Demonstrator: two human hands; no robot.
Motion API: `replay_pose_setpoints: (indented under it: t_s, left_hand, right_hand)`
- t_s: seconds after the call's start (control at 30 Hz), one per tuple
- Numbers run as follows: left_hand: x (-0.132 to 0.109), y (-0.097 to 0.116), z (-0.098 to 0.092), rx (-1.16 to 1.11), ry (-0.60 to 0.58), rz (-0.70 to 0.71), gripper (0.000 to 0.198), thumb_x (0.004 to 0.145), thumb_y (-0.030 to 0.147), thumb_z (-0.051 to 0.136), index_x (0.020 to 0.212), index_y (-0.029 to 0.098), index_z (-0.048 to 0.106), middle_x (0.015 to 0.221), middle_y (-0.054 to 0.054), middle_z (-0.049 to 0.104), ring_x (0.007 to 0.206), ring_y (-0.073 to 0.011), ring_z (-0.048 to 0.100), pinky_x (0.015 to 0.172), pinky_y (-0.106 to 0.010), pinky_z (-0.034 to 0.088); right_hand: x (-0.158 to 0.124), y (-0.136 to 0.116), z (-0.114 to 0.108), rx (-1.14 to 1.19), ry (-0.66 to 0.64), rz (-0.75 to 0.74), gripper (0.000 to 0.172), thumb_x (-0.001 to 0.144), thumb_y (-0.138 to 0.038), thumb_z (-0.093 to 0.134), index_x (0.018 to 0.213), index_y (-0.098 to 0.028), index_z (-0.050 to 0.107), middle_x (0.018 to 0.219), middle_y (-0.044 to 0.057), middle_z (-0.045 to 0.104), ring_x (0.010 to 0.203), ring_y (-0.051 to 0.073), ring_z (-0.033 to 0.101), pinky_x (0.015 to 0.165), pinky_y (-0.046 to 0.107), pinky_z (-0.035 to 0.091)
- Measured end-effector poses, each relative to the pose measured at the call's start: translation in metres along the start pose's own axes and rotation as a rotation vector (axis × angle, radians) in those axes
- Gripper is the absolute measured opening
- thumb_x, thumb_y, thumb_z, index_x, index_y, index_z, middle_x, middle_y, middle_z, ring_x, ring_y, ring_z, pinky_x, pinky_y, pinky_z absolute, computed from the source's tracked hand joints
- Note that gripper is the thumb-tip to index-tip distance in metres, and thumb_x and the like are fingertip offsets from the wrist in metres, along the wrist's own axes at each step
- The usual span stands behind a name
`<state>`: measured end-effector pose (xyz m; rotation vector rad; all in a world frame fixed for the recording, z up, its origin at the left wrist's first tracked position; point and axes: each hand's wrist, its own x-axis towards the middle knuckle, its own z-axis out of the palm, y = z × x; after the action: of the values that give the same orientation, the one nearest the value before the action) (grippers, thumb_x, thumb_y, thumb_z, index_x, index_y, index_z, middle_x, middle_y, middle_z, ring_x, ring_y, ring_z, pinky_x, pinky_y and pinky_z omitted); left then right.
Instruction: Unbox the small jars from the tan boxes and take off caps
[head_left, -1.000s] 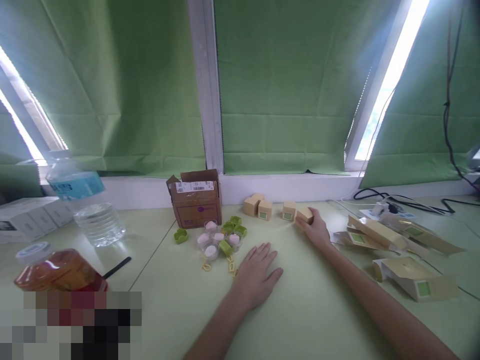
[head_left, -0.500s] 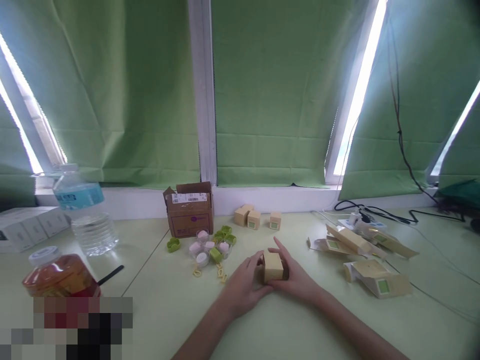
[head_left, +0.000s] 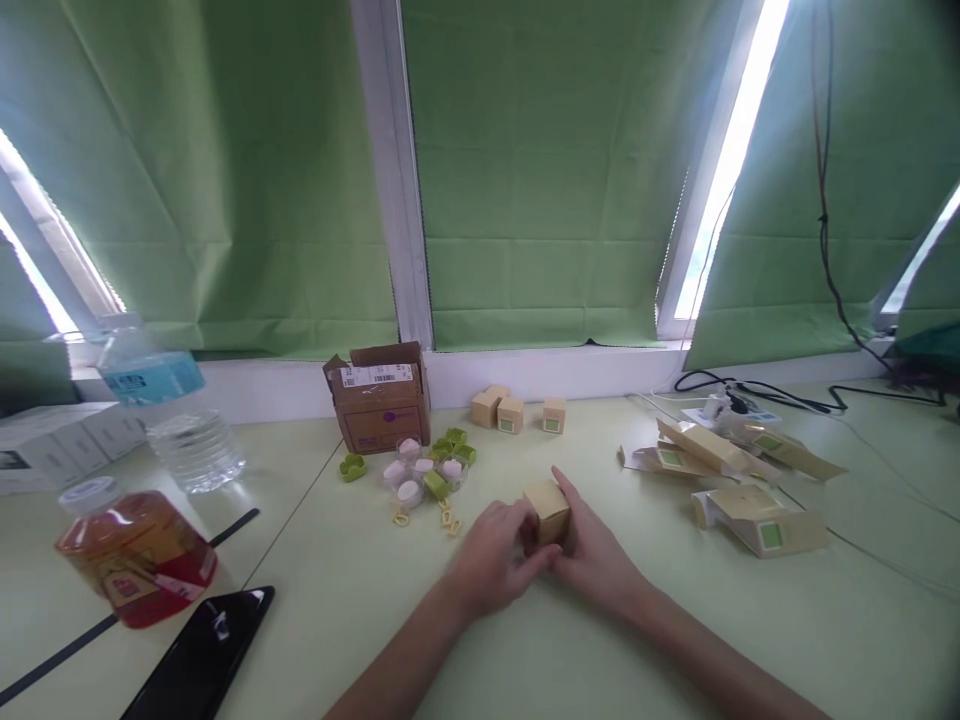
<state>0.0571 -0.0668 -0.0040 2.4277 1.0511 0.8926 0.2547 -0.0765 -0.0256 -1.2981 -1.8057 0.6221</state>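
A small, matte cardboard cube [head_left: 547, 512] is held between the left hand [head_left: 487, 562] and the right hand [head_left: 600, 555], bent left fingers [head_left: 514, 517] set against one side, a straightened right forefinger [head_left: 574, 498] laid along the other. Beyond, thin yellow loops [head_left: 401, 519], clear rounded cups [head_left: 409, 494] and green clover-shaped pieces [head_left: 352, 467] are scattered; farthest, similar cubes [head_left: 511, 415] are set near a brown, flap-topped carton [head_left: 386, 425].
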Motion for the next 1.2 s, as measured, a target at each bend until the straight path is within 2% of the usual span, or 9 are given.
replay_pose_setpoints:
  t_s: [0.1, 0.23, 0.3, 0.43, 0.57, 0.77, 0.93, 1.07, 1.2]
  left_hand:
    - [0.001, 0.002, -0.002, -0.090, -0.006, 0.070, 0.020, 0.097, 0.042, 0.057, 0.092, 0.023, 0.059, 0.089, -0.004, 0.070, 0.083, -0.0202, 0.062, 0.078, -0.034, 0.050]
    - [0.005, -0.002, 0.000, -0.087, 0.211, 0.015, 0.018, 0.100, 0.038, 0.052, 0.099, 0.023, 0.061, 0.102, -0.009, 0.067, 0.094, -0.0222, 0.063, 0.081, -0.036, 0.053]
    - [0.006, -0.003, 0.001, -0.092, 0.260, -0.009, 0.026, 0.097, 0.039, 0.057, 0.118, 0.022, 0.059, 0.118, -0.012, 0.065, 0.099, -0.0232, 0.063, 0.079, -0.036, 0.055]
    - [0.004, -0.005, 0.004, -0.130, 0.126, 0.056, 0.055, 0.096, 0.035, 0.059, 0.147, 0.025, 0.042, 0.137, -0.013, 0.061, 0.101, -0.0218, 0.065, 0.078, -0.034, 0.058]
    - [0.001, -0.006, 0.008, -0.002, 0.118, 0.023, 0.063, 0.095, 0.032, 0.058, 0.153, 0.026, 0.035, 0.131, -0.010, 0.066, 0.105, -0.0228, 0.066, 0.080, -0.035, 0.058]
    - [-0.002, 0.008, 0.013, 0.091, 0.180, -0.090, 0.063, 0.092, 0.035, 0.059, 0.149, 0.027, 0.035, 0.130, -0.010, 0.067, 0.107, -0.0261, 0.068, 0.079, -0.038, 0.058]
    - [0.000, 0.015, 0.016, 0.097, 0.159, -0.218, 0.065, 0.086, 0.034, 0.062, 0.145, 0.024, 0.037, 0.118, -0.010, 0.072, 0.102, -0.0295, 0.070, 0.081, -0.041, 0.055]
    - [0.003, 0.012, 0.020, -0.029, 0.171, -0.328, 0.060, 0.086, 0.029, 0.060, 0.142, 0.024, 0.038, 0.102, -0.005, 0.072, 0.089, -0.0250, 0.072, 0.074, -0.035, 0.053]
    - [0.003, 0.012, 0.023, -0.135, 0.192, -0.332, 0.049, 0.087, 0.021, 0.057, 0.134, 0.025, 0.043, 0.103, -0.004, 0.072, 0.084, -0.0216, 0.070, 0.075, -0.033, 0.051]
  right_hand:
    - [0.003, -0.006, 0.000, -0.048, 0.081, 0.089, 0.090, 0.074, -0.037, 0.077, 0.154, -0.026, 0.037, 0.125, 0.011, 0.071, 0.111, 0.035, 0.069, 0.093, 0.051, 0.056]
    - [0.005, -0.010, 0.000, -0.154, 0.105, 0.073, 0.073, 0.083, -0.043, 0.070, 0.148, -0.025, 0.042, 0.112, 0.009, 0.076, 0.101, 0.034, 0.072, 0.084, 0.049, 0.058]
    - [0.005, -0.008, 0.000, -0.261, 0.095, -0.071, 0.069, 0.084, -0.034, 0.067, 0.148, -0.024, 0.042, 0.122, 0.011, 0.073, 0.110, 0.034, 0.069, 0.094, 0.052, 0.055]
    - [0.004, 0.002, -0.003, -0.519, 0.118, -0.424, 0.075, 0.080, -0.006, 0.053, 0.152, -0.021, 0.039, 0.146, 0.012, 0.059, 0.134, 0.031, 0.057, 0.115, 0.054, 0.040]
    - [0.003, 0.007, -0.003, -0.711, 0.133, -0.549, 0.079, 0.081, 0.002, 0.043, 0.157, -0.016, 0.033, 0.152, 0.012, 0.054, 0.141, 0.027, 0.049, 0.116, 0.048, 0.040]
    - [-0.001, -0.001, 0.004, -0.873, 0.136, -0.614, 0.071, 0.088, -0.002, 0.045, 0.157, -0.007, 0.031, 0.151, 0.017, 0.054, 0.139, 0.029, 0.050, 0.110, 0.047, 0.045]
    - [-0.001, 0.000, 0.001, -0.843, 0.134, -0.681, 0.058, 0.095, -0.004, 0.041, 0.153, -0.009, 0.040, 0.147, 0.017, 0.058, 0.137, 0.028, 0.052, 0.109, 0.047, 0.045]
    - [0.003, 0.003, -0.003, -0.790, 0.128, -0.750, 0.049, 0.099, -0.007, 0.041, 0.147, -0.010, 0.049, 0.143, 0.016, 0.062, 0.135, 0.028, 0.055, 0.109, 0.048, 0.047]
    - [0.004, 0.002, -0.004, -0.753, 0.113, -0.780, 0.047, 0.098, -0.005, 0.043, 0.144, -0.010, 0.052, 0.141, 0.016, 0.063, 0.133, 0.028, 0.056, 0.107, 0.048, 0.050]
